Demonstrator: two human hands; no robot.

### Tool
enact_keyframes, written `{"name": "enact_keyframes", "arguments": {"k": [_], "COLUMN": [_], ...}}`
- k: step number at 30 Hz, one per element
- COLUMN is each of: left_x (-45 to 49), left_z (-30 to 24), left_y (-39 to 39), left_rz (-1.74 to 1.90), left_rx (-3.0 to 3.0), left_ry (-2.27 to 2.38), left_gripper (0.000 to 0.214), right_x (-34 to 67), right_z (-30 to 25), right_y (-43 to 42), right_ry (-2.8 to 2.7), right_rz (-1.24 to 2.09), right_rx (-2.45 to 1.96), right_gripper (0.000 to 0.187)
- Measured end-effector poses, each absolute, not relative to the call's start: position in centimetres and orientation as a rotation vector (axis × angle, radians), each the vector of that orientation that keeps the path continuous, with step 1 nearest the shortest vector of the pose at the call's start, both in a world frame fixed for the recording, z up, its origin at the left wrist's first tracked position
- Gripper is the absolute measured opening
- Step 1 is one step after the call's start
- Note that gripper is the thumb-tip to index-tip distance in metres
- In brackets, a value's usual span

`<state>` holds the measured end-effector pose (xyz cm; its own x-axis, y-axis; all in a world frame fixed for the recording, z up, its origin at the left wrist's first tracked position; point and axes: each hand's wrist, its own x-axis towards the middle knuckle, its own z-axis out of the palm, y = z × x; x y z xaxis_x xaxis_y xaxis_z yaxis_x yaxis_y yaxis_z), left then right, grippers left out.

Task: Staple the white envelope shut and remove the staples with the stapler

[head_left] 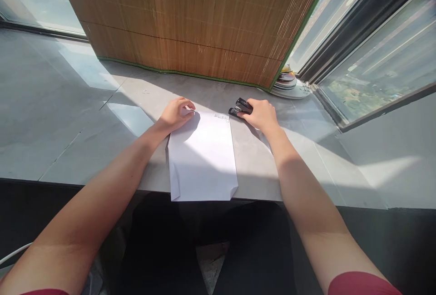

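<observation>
White sheets of paper (204,159) lie on the grey tiled ledge, their near edge at the ledge's front and two near corners folded or curled. My left hand (177,112) is closed at the paper's far left corner, thumb and fingers curled together on its edge. A black stapler (242,105) is gripped in my right hand (264,114), just beyond the far right corner. Its jaws are apart and point left towards the paper. Several staples (222,116) show in a row along the paper's far edge near that corner.
A brown bamboo blind (190,22) with green edging hangs down to the ledge (85,149) behind the paper. Stacked plates (289,87) stand at the back right, partly behind the blind. Dark-framed windows (378,50) border the right side. My dark-clothed legs are below the front edge.
</observation>
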<state>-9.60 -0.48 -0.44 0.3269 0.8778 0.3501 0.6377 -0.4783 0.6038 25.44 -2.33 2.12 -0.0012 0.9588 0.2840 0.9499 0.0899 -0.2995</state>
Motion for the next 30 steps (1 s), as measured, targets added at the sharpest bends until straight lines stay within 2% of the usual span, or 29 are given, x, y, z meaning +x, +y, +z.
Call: {"name": "enact_keyframes", "arguments": {"k": [4, 11, 16, 19, 25, 30], "left_x": [-9.5, -9.4, -10.1, -10.2, -9.9, -9.9], "left_z": [-0.4, -0.8, -1.1, -1.1, -0.6, -0.2], "left_y": [-0.7, 0.2, 1.2, 1.2, 0.7, 0.4], "left_rz": [0.905, 1.08, 1.248, 1.242, 1.217, 1.199], "left_rx": [2.242, 2.085, 1.915, 1.882, 1.846, 1.83], "left_ry": [1.361, 1.438, 1.561, 1.588, 1.623, 1.644], "left_gripper": [0.013, 0.02, 0.024, 0.022, 0.021, 0.021], "right_x": [23.8, 16.2, 12.6, 12.9, 14.4, 21.2], "right_z": [2.4, 3.1, 1.7, 1.7, 2.8, 2.8], "right_y": [-2.3, -6.2, -7.6, -7.5, -7.5, -7.5], "right_ry": [-1.704, -1.997, -2.154, -2.21, -2.223, -2.205], "right_rz": [-0.065, 0.422, 0.531, 0.589, 0.699, 0.618], "right_rx": [-1.773, -1.396, -1.234, -1.205, -1.29, -1.415], "right_gripper": [0.032, 0.027, 0.018, 0.012, 0.011, 0.013]}}
